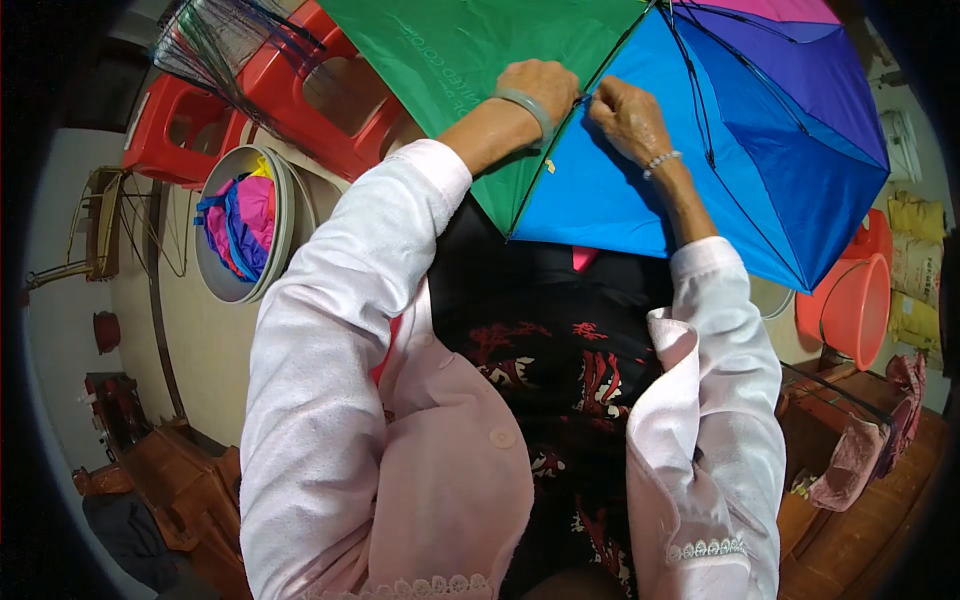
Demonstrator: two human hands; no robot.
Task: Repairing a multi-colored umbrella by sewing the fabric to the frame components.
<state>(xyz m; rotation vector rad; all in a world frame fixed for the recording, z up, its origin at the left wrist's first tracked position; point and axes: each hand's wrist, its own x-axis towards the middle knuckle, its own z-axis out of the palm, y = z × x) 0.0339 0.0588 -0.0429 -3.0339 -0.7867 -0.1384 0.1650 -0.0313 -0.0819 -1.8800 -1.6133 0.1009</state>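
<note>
The left hand [540, 90] and right hand [630, 115] are pinching close together at a rib [534, 190] of the umbrella [610, 195]; keeping the cloth [460, 50] taut should be steadying the fingerwork.

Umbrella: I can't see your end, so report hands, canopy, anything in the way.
Left hand and right hand pinching at green-blue seam. Umbrella spread, underside showing. Nothing visibly blocking either hand.
</note>
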